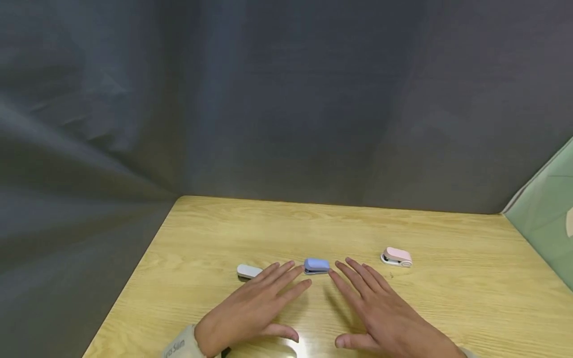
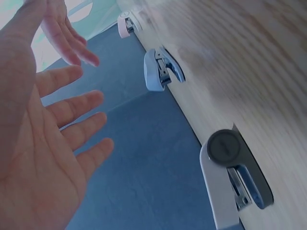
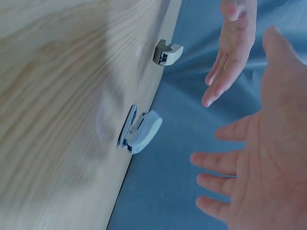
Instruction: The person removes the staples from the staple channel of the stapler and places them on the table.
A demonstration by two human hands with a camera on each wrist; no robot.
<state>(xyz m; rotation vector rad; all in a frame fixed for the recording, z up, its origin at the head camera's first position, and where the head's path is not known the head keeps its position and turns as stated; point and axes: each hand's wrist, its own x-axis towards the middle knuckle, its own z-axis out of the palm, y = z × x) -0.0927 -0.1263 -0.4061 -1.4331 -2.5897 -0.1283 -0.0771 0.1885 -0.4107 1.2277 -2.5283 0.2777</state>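
Observation:
Three small staplers lie apart on the wooden table (image 1: 452, 298). Nearest my left hand (image 1: 255, 308) is a white stapler (image 1: 248, 271) with a dark base, partly covered by that hand in the head view. A blue stapler (image 1: 317, 265) sits between and just beyond the fingertips of both hands. Farther right, past my right hand (image 1: 380, 313), a pink stapler (image 1: 397, 256) rests on its white base. Both hands hover palm down with fingers spread and straight, holding nothing. The left wrist view shows the white stapler (image 2: 220, 177) close by, its grey round hinge visible.
A dark cloth (image 1: 313, 109) hangs behind the table's back edge and continues down the left side. Along the right edge stands a pale green surface (image 1: 546, 214). A shiny reflection shows on the table between the wrists.

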